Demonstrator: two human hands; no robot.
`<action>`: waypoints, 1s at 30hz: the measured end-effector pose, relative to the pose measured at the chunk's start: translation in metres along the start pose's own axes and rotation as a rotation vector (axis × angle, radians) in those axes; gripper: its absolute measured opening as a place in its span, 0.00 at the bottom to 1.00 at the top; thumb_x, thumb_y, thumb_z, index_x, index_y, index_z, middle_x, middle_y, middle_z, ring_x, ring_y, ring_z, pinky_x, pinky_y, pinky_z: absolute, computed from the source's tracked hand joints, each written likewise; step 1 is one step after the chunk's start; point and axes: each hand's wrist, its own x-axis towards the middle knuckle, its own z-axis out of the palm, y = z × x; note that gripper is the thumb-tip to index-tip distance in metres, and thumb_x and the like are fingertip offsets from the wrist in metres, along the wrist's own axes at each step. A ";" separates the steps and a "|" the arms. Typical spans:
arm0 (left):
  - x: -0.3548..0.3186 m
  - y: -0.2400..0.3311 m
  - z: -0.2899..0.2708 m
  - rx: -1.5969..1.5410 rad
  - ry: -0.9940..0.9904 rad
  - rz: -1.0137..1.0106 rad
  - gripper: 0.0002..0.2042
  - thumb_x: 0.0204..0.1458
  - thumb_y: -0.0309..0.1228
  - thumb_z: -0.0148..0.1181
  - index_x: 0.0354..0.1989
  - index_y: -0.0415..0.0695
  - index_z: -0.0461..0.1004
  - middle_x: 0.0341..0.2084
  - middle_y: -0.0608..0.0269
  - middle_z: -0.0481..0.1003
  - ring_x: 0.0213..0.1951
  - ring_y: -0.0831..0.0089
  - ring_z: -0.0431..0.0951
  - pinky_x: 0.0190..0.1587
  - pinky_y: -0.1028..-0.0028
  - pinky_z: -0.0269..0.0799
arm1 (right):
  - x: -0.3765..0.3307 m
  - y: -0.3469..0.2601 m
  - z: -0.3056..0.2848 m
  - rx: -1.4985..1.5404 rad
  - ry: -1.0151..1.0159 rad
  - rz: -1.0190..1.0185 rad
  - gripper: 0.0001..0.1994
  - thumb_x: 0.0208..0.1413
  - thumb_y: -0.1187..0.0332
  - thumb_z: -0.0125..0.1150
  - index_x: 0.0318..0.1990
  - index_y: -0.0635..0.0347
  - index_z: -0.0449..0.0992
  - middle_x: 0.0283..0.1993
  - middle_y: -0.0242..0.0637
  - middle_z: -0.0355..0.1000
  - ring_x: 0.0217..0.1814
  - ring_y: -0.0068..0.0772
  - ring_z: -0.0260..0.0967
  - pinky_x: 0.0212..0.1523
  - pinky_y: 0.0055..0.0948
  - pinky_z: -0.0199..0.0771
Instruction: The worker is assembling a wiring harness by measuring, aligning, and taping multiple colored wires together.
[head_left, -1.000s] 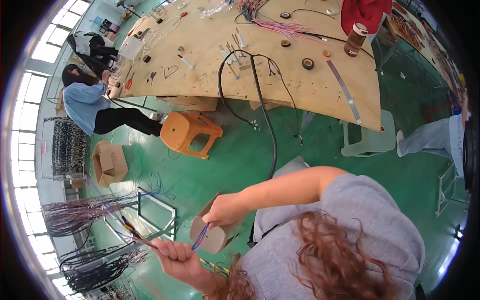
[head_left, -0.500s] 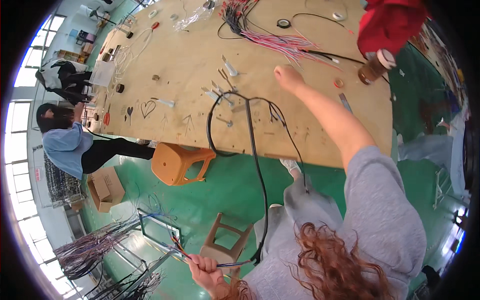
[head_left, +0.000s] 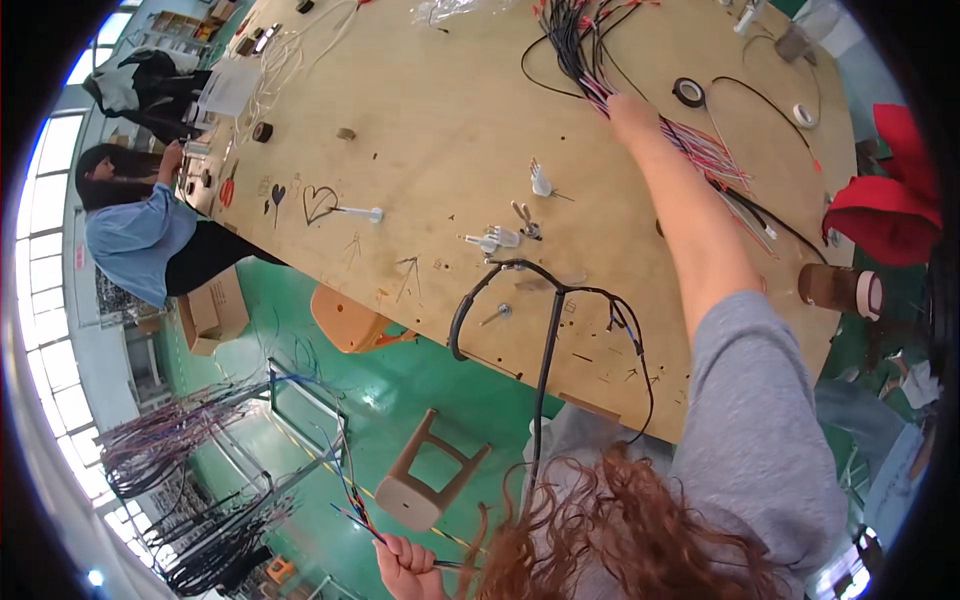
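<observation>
My left hand [head_left: 405, 568], low in the view, is closed around the end of a black cable [head_left: 544, 385], with thin coloured wires [head_left: 358, 512] sticking out past the fingers. This cable rises to the table edge and splits into a curved loop and thinner branches around upright pegs. At the far side my right hand [head_left: 633, 122] lies on a bundle of black, red and pink wires [head_left: 575, 50]. Its fingers look curled over the bundle, though they are partly hidden. White peg fixtures [head_left: 490, 240] stand near the cable loop.
A wooden table [head_left: 430, 180] fills the middle. A roll of black tape [head_left: 688, 92], a brown bottle [head_left: 840, 290] and red cloth [head_left: 885, 195] are at right. Stools, one orange [head_left: 350, 318] and one brown [head_left: 430, 475], stand below. A co-worker [head_left: 140, 220] is at left.
My right hand has moved farther across the table, from bare wood onto the wire bundle. The whole view has shifted and turned. My left hand still grips the cable end.
</observation>
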 end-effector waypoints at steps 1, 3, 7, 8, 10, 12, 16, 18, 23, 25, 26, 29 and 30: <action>-0.002 0.000 0.000 -0.027 0.062 -0.008 0.15 0.60 0.42 0.38 0.22 0.48 0.57 0.09 0.76 0.47 0.10 0.84 0.42 0.12 0.80 0.38 | -0.005 -0.004 -0.012 0.010 0.003 -0.020 0.09 0.50 0.67 0.49 0.35 0.60 0.74 0.38 0.44 0.72 0.39 0.47 0.71 0.38 0.44 0.71; 0.000 0.002 0.004 -0.038 -0.015 -0.008 0.15 0.60 0.41 0.37 0.22 0.48 0.57 0.09 0.76 0.47 0.10 0.84 0.42 0.12 0.80 0.38 | -0.005 0.004 -0.035 -0.044 0.048 -0.072 0.11 0.50 0.64 0.48 0.34 0.59 0.75 0.38 0.45 0.72 0.39 0.47 0.71 0.38 0.43 0.71; 0.003 0.002 0.008 -0.084 -0.094 -0.008 0.14 0.60 0.38 0.37 0.22 0.48 0.58 0.10 0.76 0.47 0.10 0.85 0.43 0.12 0.81 0.40 | 0.009 0.047 -0.042 0.278 0.184 -0.037 0.13 0.52 0.62 0.45 0.32 0.59 0.74 0.35 0.43 0.72 0.36 0.43 0.71 0.33 0.39 0.69; -0.001 0.002 -0.002 -0.105 -0.112 0.012 0.13 0.60 0.37 0.38 0.23 0.49 0.58 0.10 0.76 0.48 0.10 0.85 0.44 0.12 0.81 0.40 | -0.002 0.034 -0.058 0.503 0.200 0.009 0.14 0.54 0.62 0.41 0.31 0.59 0.74 0.34 0.40 0.73 0.35 0.40 0.71 0.31 0.35 0.69; 0.008 -0.001 -0.009 -0.253 0.009 -0.065 0.11 0.59 0.34 0.39 0.23 0.49 0.58 0.10 0.76 0.49 0.10 0.85 0.46 0.13 0.81 0.42 | -0.010 0.080 -0.084 1.769 -0.309 0.005 0.14 0.58 0.63 0.42 0.46 0.58 0.67 0.33 0.29 0.70 0.31 0.22 0.66 0.28 0.19 0.64; 0.004 0.004 -0.022 -0.273 -0.023 -0.061 0.14 0.60 0.36 0.36 0.22 0.48 0.57 0.10 0.76 0.48 0.11 0.84 0.46 0.13 0.82 0.42 | -0.116 -0.026 -0.174 1.780 0.062 0.138 0.13 0.58 0.72 0.41 0.49 0.62 0.66 0.19 0.19 0.56 0.14 0.08 0.48 0.15 0.06 0.46; 0.002 0.006 -0.032 -0.251 -0.237 -0.011 0.14 0.60 0.37 0.36 0.23 0.47 0.58 0.11 0.75 0.49 0.12 0.85 0.48 0.14 0.83 0.44 | -0.252 -0.065 -0.212 2.125 -0.449 -0.379 0.11 0.61 0.64 0.39 0.42 0.61 0.64 0.17 0.24 0.50 0.15 0.11 0.45 0.15 0.13 0.46; -0.002 -0.002 -0.066 -0.300 -0.192 0.050 0.14 0.60 0.38 0.37 0.24 0.47 0.59 0.11 0.74 0.50 0.12 0.85 0.48 0.14 0.83 0.45 | -0.321 -0.143 -0.198 2.210 -0.585 -0.428 0.11 0.62 0.62 0.36 0.30 0.57 0.60 0.20 0.27 0.53 0.19 0.17 0.49 0.20 0.16 0.52; -0.003 -0.015 -0.133 -0.390 -0.167 0.159 0.14 0.59 0.39 0.39 0.25 0.45 0.60 0.13 0.72 0.54 0.15 0.80 0.55 0.18 0.81 0.53 | -0.480 -0.250 -0.177 2.500 -0.889 -0.408 0.17 0.63 0.58 0.31 0.23 0.54 0.55 0.28 0.35 0.57 0.32 0.31 0.58 0.40 0.31 0.61; -0.006 -0.018 -0.146 -0.418 0.026 0.217 0.13 0.59 0.39 0.40 0.25 0.46 0.60 0.15 0.70 0.59 0.18 0.76 0.60 0.23 0.78 0.58 | -0.545 -0.278 -0.160 2.483 -0.947 -0.285 0.18 0.63 0.58 0.31 0.23 0.55 0.56 0.28 0.36 0.58 0.34 0.33 0.60 0.43 0.33 0.62; -0.009 -0.019 -0.149 -0.433 0.021 0.214 0.13 0.59 0.39 0.40 0.25 0.46 0.60 0.15 0.70 0.59 0.18 0.76 0.60 0.23 0.78 0.58 | -0.570 -0.288 -0.150 2.395 -0.911 -0.431 0.17 0.62 0.58 0.32 0.23 0.55 0.57 0.30 0.37 0.59 0.35 0.33 0.61 0.45 0.34 0.62; -0.022 -0.014 -0.151 -0.396 0.190 0.192 0.13 0.59 0.39 0.39 0.27 0.45 0.60 0.15 0.69 0.59 0.17 0.77 0.59 0.23 0.78 0.58 | -0.637 -0.311 -0.116 2.182 -0.947 -0.641 0.16 0.62 0.58 0.35 0.26 0.57 0.61 0.33 0.37 0.60 0.38 0.33 0.62 0.47 0.34 0.61; -0.024 -0.017 -0.165 -0.405 0.186 0.188 0.13 0.59 0.39 0.39 0.27 0.45 0.60 0.15 0.69 0.59 0.17 0.77 0.59 0.23 0.78 0.58 | -0.654 -0.314 -0.111 2.071 -1.022 -0.705 0.16 0.61 0.58 0.37 0.28 0.58 0.63 0.35 0.37 0.61 0.39 0.32 0.62 0.48 0.33 0.60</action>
